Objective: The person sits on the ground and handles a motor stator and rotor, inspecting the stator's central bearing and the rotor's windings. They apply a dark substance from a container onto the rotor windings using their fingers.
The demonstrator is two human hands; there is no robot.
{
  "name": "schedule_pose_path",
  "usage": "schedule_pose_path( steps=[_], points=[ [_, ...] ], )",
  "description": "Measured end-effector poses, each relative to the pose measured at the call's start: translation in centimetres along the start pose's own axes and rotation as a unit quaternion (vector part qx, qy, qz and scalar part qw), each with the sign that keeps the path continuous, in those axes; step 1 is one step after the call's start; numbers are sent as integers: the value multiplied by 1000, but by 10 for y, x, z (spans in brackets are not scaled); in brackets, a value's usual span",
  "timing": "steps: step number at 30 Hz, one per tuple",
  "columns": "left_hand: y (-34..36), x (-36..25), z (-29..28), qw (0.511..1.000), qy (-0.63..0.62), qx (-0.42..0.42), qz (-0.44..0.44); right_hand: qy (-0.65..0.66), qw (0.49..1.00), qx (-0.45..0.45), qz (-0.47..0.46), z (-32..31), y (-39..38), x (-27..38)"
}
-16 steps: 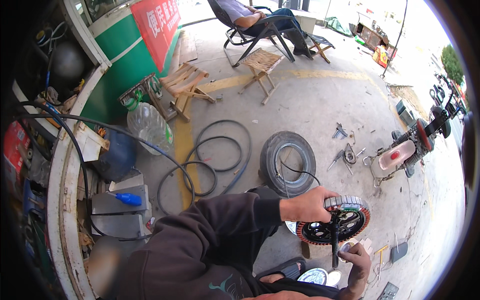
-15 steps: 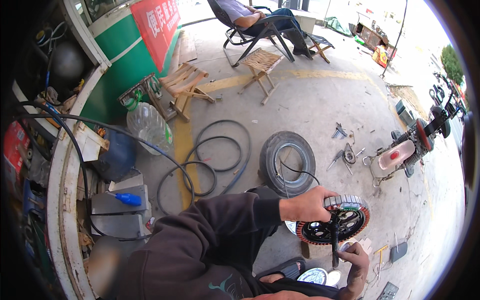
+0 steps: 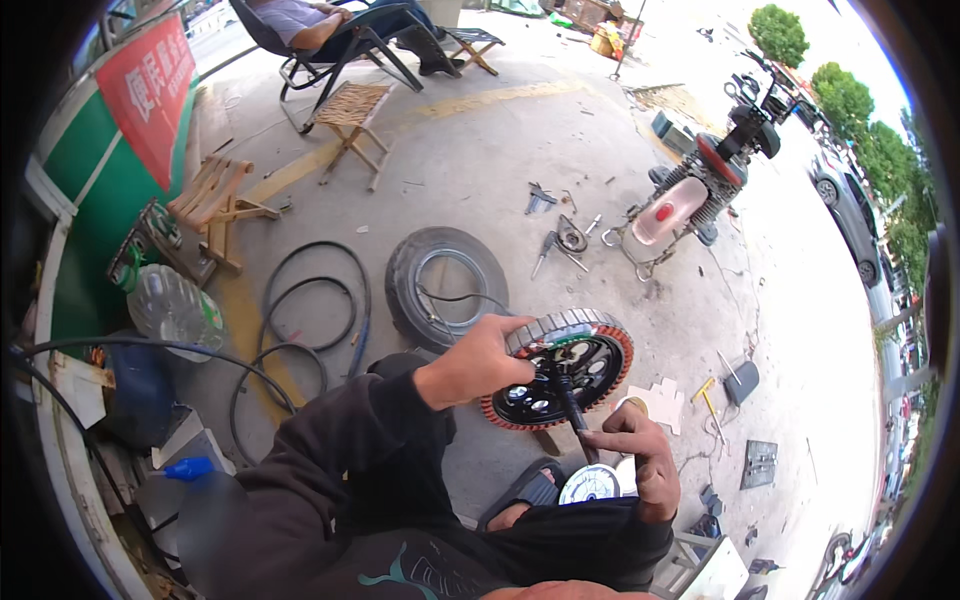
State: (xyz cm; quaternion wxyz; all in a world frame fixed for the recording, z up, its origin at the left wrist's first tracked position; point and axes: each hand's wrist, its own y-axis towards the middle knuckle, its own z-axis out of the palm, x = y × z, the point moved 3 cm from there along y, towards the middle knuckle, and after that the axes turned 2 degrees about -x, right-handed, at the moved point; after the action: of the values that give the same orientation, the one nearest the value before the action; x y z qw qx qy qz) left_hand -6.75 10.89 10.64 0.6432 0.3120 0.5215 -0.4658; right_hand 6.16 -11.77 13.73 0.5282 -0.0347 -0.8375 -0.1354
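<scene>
A hub motor stator, a ring of metal segments with reddish-brown windings and a dark spoked middle, is held tilted above the ground in front of me. My left hand grips its near-left rim, fingers over the edge and thumb toward the inside. From the centre a dark axle points down toward me. My right hand has its fingers bent at the axle's lower end, the index finger lying against it; part of that grip is hidden. Below are a silver round cover and my sandalled foot.
Beyond the stator lies a tyre; a coiled black hose is left of it. Loose tools and a parked scooter are farther right. A yellow-handled tool lies nearer. Someone sits in a folding chair beyond a stool.
The view has swung right, so the surroundings sit farther left and more street shows. Both hands stay at the stator and axle; the right index finger now looks straighter along the axle.
</scene>
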Motion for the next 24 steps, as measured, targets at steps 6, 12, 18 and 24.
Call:
schedule_pose_path(
  steps=[6,12,18,24],
  points=[
    [2,7,3,1000,-5,1,-15,69,997,-16,0,-11,-11,1],
    [5,0,8,999,34,33,-18,-18,1000,-5,-3,-4,-4,11],
    [-1,0,-3,996,84,28,9,-40,999,-34,0,6,-2,28],
    [3,5,5,994,103,35,30,-120,992,-37,27,7,-9,26]
  ],
)
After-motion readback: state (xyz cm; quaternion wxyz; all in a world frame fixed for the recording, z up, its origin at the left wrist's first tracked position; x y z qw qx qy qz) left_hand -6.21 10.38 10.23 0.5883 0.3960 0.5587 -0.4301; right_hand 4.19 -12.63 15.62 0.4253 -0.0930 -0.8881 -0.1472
